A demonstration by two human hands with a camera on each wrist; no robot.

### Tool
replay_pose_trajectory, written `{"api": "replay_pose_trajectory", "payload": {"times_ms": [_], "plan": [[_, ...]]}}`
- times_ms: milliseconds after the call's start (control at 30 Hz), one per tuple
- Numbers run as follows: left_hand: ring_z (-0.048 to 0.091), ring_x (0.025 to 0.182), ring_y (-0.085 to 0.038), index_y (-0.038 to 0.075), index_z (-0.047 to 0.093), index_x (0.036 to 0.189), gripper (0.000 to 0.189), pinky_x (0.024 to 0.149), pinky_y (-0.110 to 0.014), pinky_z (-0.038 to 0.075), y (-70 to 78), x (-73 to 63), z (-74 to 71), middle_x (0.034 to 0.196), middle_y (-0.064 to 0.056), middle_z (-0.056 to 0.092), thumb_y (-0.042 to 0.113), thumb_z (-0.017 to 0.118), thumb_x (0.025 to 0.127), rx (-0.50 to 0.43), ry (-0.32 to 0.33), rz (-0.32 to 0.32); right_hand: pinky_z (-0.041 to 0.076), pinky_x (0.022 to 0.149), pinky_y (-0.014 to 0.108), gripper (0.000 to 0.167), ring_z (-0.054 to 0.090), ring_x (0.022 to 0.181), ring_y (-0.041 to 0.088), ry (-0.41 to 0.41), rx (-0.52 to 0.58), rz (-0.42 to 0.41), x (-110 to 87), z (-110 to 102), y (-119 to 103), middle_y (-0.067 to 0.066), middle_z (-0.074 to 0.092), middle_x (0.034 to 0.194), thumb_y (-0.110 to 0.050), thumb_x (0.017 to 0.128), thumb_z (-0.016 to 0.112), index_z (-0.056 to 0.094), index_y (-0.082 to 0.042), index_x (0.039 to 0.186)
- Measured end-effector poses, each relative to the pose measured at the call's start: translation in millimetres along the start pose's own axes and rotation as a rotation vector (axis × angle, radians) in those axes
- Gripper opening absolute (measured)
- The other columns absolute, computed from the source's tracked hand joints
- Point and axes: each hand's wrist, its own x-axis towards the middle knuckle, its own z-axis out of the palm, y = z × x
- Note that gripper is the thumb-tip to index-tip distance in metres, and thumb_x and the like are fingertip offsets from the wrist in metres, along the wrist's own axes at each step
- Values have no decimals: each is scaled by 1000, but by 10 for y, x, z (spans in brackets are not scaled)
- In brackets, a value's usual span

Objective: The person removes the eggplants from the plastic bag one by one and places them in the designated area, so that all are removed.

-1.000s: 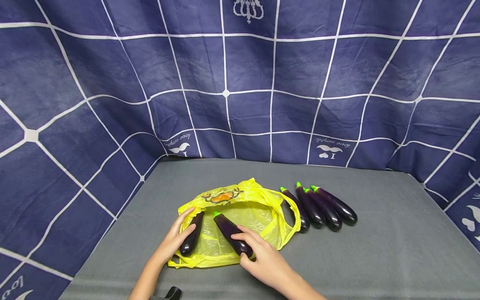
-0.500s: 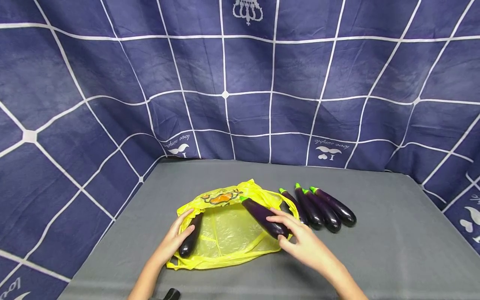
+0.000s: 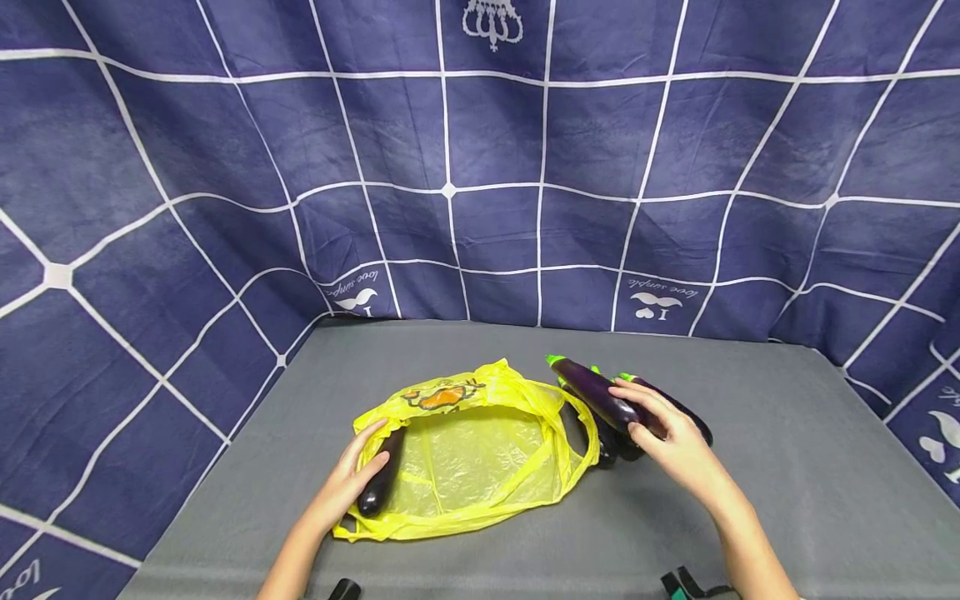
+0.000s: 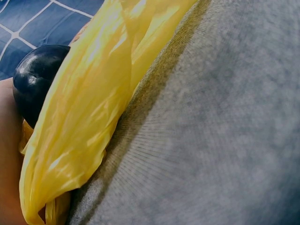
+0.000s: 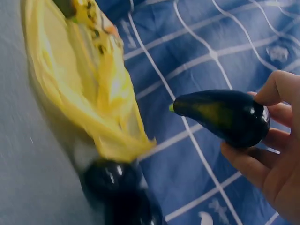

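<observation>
My right hand [image 3: 678, 446] grips an eggplant [image 3: 592, 387] by its thick end, its green stem tip pointing up and left. In the right wrist view this eggplant [image 5: 220, 115] is well apart from the yellow bag. Several other eggplants [image 3: 686, 412] lie below it, partly covered by the hand. The yellow plastic bag [image 3: 450, 525] lies with its wide mouth facing me. My left hand [image 3: 352, 479] holds the bag's left edge, thumb inside the mouth. Another eggplant [image 3: 378, 487] lies inside the bag by that thumb, its dark round end [image 4: 37, 79] showing in the left wrist view.
The grey tabletop [image 3: 787, 500] spreads around the bag. A blue curtain [image 3: 495, 225] with white lines hangs at the back and sides. Dark strap parts [image 3: 686, 583] show at the bottom edge near the wrists.
My right hand has lifted the eggplant out of the bag's mouth and carried it right, over the other eggplants. My left hand has stayed at the bag's left edge.
</observation>
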Motion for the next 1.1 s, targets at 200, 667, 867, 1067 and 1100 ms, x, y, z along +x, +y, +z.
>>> {"api": "replay_pose_trajectory", "payload": {"times_ms": [200, 667, 867, 1067, 1100], "plan": [[14, 137, -31, 19, 32, 140, 52, 105, -61, 14, 8, 5, -1, 148, -11, 25, 26, 51, 92, -10, -2, 1, 35, 83, -2, 42, 38, 110, -20, 67, -40, 88, -21, -231, 279, -26, 46, 127, 4, 84, 50, 55, -11, 123], [12, 138, -33, 19, 31, 140, 51, 104, -63, 13, 7, 10, -14, 148, -12, 23, 26, 50, 93, -21, -9, 0, 35, 66, 9, 38, 51, 84, -17, 207, -37, 440, -256, -613, 935, -38, 47, 99, -19, 92, 45, 50, -20, 129], [12, 138, -33, 18, 31, 140, 52, 104, -63, 13, 13, 12, -15, 148, -12, 23, 26, 50, 93, -22, -12, 4, 34, 66, 9, 38, 44, 84, -24, 244, -41, 479, -377, -670, 1086, -39, 43, 100, -18, 93, 41, 49, -18, 131], [11, 138, -34, 20, 31, 140, 51, 103, -64, 13, 8, -1, -6, 148, -12, 22, 26, 50, 93, -20, -18, -3, 32, 65, 10, 38, 41, 80, -20, 265, -80, 500, -495, -641, 1218, -42, 41, 97, -17, 92, 40, 52, -15, 128], [11, 138, -34, 20, 31, 140, 51, 103, -64, 13, 8, -1, -3, 148, -12, 22, 26, 50, 93, -20, -18, -5, 31, 65, 10, 38, 40, 81, -18, 264, -81, 504, -508, -636, 1237, -42, 40, 97, -17, 92, 40, 52, -15, 128]]}}
